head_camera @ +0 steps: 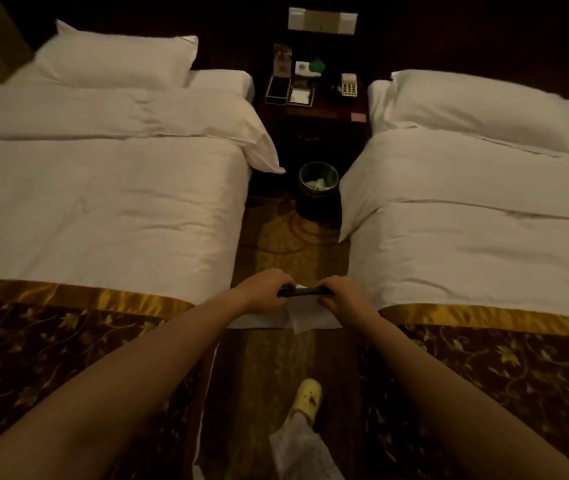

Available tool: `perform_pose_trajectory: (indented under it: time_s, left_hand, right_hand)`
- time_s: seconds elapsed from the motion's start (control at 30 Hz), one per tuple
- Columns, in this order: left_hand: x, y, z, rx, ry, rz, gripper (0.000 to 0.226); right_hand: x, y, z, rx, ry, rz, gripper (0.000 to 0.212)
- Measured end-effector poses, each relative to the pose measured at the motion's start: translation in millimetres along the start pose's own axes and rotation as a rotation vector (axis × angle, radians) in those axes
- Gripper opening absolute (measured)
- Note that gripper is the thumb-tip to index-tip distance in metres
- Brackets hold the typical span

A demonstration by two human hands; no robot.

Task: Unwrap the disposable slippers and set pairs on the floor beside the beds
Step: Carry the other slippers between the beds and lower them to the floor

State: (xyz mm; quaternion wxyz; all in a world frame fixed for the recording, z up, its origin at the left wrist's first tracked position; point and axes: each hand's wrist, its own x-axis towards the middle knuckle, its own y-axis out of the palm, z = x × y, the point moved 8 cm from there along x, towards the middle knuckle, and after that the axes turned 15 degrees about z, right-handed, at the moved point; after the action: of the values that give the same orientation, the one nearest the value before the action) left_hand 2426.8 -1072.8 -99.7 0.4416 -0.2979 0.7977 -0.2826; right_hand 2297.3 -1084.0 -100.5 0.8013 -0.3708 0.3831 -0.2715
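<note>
Between the two beds, both hands are held out in front of me over the carpet. My left hand point(264, 291) and my right hand point(343, 296) each grip one end of a flat white slipper pack point(296, 315) with a dark band point(305, 291) along its top edge. The white part hangs below the hands. It is too dim to tell whether the wrapping is torn or whole. The left bed point(103, 202) and the right bed point(477, 220) flank the aisle.
A round waste bin point(318, 183) with paper in it stands on the patterned carpet point(286, 247) in front of a dark nightstand point(314, 109) holding a phone and small items. My foot in a yellow clog point(307, 398) is at the aisle's near end. Dark floral bed runners lie across both beds.
</note>
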Motion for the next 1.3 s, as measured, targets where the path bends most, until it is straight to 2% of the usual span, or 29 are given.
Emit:
perform_pose_trajectory:
  time_s: [0.13,0.3,0.37,0.47,0.53,0.57,0.63,0.7,0.77,0.87,0.93,1.0,1.1,1.3]
  left_hand:
    - [60,-39,17,-0.057,0.018,0.014,0.044]
    - [133,-58,40,-0.096,-0.032,0.117,0.033]
    - [158,-62,59,-0.188,-0.049,0.088,0.030]
    - [208,-63,97,-0.355,-0.070,-0.042,0.010]
    - [245,-50,139,-0.535,-0.140,-0.152,0.010]
    - [263,-36,163,-0.665,-0.182,-0.198,0.009]
    - [300,4,214,-1.001,-0.276,-0.282,0.024]
    - [336,56,256,-1.398,-0.323,-0.340,0.029]
    - [370,101,283,-1.637,-0.324,-0.357,0.025]
    - [418,153,321,-1.699,-0.313,-0.341,0.016]
    - [450,180,347,-1.718,-0.290,-0.323,0.015]
    - [478,204,370,-1.740,-0.280,-0.314,0.023]
    - [514,239,396,-1.756,-0.290,-0.284,0.035]
    - [534,282,427,-1.681,-0.373,-0.296,0.033]
  right_hand:
    - [67,-28,-26,-0.084,-0.061,0.096,0.024]
    - [149,-55,-50,-0.256,-0.161,0.134,0.024]
    - [183,-60,-55,-0.340,-0.218,0.135,0.024]
    - [237,-58,-72,-0.503,-0.241,0.046,0.034]
    - [274,-54,-90,-0.393,-0.202,-0.114,0.045]
    - [292,-47,-104,-0.260,-0.152,-0.190,0.053]
    - [329,-15,-143,0.049,-0.011,-0.267,0.066]
    - [368,45,-185,0.311,0.146,-0.192,0.077]
    - [402,113,-222,0.487,0.254,-0.071,0.083]
    - [449,192,-268,0.604,0.297,0.009,0.079]
    - [476,226,-291,0.619,0.284,-0.021,0.065]
    - [500,252,-312,0.647,0.257,-0.086,0.057]
    - [536,289,-336,0.645,0.216,-0.111,0.058]
    - [570,348,-360,0.699,0.150,-0.018,0.055]
